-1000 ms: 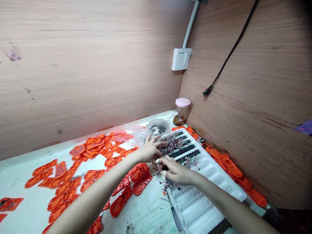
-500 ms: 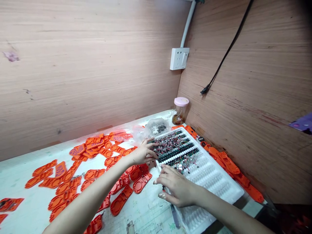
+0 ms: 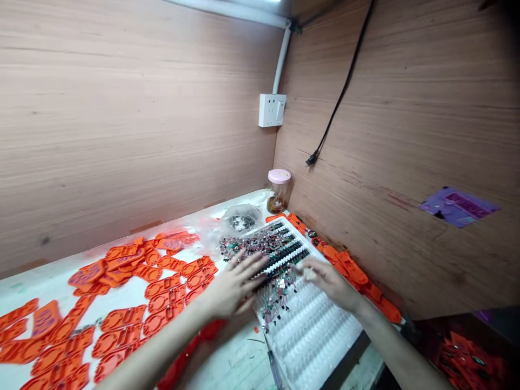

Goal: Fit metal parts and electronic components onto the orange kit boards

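Note:
A white foam tray (image 3: 320, 336) with ribbed rows lies at an angle on the table. Small wired electronic parts (image 3: 280, 295), with red and green leads and black bits, are heaped over its far rows and spill along the left side. My left hand (image 3: 238, 284) is spread palm down over the tray's left edge, fingers on or just above the parts. Over the middle of the tray, by the black rows, my right hand (image 3: 329, 281) has its fingers curled and pinched together. Blur hides whatever is between those fingertips.
Many orange plastic shells (image 3: 162, 295) cover the table at left, and more orange pieces (image 3: 353, 271) line the right wall. Behind the tray are a clear plastic bag (image 3: 241, 216) and a pink-lidded jar (image 3: 278, 192). A pen-like tool (image 3: 274, 368) lies by the tray's near-left edge.
The view has swung right and up. My right hand has moved from the tray's left edge across to its middle. My left hand has flattened out, and more parts lie spread along the tray's left side.

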A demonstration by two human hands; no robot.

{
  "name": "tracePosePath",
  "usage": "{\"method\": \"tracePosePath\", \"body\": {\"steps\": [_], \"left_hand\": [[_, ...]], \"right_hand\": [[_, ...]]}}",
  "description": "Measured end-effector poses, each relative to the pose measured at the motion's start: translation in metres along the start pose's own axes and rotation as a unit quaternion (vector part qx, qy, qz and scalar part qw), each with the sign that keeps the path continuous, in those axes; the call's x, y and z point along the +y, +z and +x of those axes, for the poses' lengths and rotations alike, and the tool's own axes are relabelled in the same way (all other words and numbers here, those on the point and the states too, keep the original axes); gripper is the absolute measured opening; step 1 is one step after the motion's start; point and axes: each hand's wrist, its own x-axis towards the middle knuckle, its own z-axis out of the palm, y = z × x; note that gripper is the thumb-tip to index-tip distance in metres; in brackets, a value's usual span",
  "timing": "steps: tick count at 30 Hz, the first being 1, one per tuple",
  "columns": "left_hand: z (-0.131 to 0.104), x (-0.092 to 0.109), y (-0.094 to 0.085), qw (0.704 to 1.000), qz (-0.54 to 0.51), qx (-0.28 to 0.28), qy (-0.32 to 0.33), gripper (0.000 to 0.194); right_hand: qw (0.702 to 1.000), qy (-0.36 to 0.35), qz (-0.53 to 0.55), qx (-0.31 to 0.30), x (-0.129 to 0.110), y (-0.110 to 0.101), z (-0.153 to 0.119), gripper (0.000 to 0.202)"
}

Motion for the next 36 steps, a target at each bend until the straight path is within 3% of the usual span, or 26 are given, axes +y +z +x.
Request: {"method": "tracePosePath", "body": {"steps": [1, 3, 5, 8, 13, 16, 18, 21, 24, 26, 29, 31, 33, 36], "left_hand": [[0.005, 0.013, 0.005, 1.0, -0.013, -0.017, 0.006, 0.06], [0.015, 0.042, 0.019, 0.998, -0.041, -0.034, -0.035, 0.084], [0.024, 0.069, 0.03, 0.995, -0.067, -0.031, -0.072, 0.093], [0.038, 0.094, 0.035, 0.987, -0.137, -0.026, -0.082, 0.086], [0.064, 0.089, 0.028, 0.962, -0.149, 0.035, -0.227, 0.074], [0.073, 0.089, 0.033, 0.97, -0.165, -0.008, -0.179, 0.078], [0.075, 0.094, 0.036, 0.975, -0.172, -0.011, -0.14, 0.069], [0.077, 0.1, 0.036, 0.969, -0.145, 0.039, -0.198, 0.057], [0.078, 0.098, 0.035, 0.963, -0.131, 0.042, -0.233, 0.065], [0.077, 0.096, 0.035, 0.973, -0.153, 0.014, -0.169, 0.063], [0.074, 0.094, 0.036, 0.979, -0.181, 0.005, -0.09, 0.04], [0.073, 0.094, 0.036, 0.975, -0.171, 0.046, -0.136, 0.034], [0.073, 0.094, 0.037, 0.963, -0.153, 0.081, -0.205, 0.045], [0.074, 0.095, 0.041, 0.965, -0.152, 0.048, -0.209, 0.053]], "right_hand": [[0.997, 0.028, -0.024, 0.063, 0.011, -0.009, 0.002, 0.032], [0.991, 0.054, -0.059, 0.111, 0.029, -0.019, 0.007, 0.039], [0.991, 0.062, -0.069, 0.095, 0.039, -0.02, 0.012, 0.045], [0.993, 0.075, -0.064, 0.065, 0.04, -0.018, 0.017, 0.048], [0.989, 0.122, -0.014, 0.076, 0.041, -0.022, 0.027, 0.051], [0.987, 0.137, 0.049, 0.068, 0.046, -0.025, 0.029, 0.051], [0.981, 0.153, 0.093, 0.079, 0.049, -0.027, 0.029, 0.051], [0.976, 0.166, 0.111, 0.089, 0.048, -0.031, 0.026, 0.05], [0.972, 0.185, 0.134, 0.053, 0.041, -0.033, 0.026, 0.049], [0.967, 0.201, 0.153, 0.019, 0.036, -0.033, 0.028, 0.05], [0.956, 0.22, 0.195, -0.011, 0.032, -0.034, 0.031, 0.048], [0.944, 0.227, 0.24, -0.023, 0.033, -0.035, 0.033, 0.046], [0.932, 0.228, 0.279, -0.035, 0.034, -0.037, 0.034, 0.042], [0.925, 0.225, 0.303, -0.051, 0.036, -0.04, 0.035, 0.037]]}}
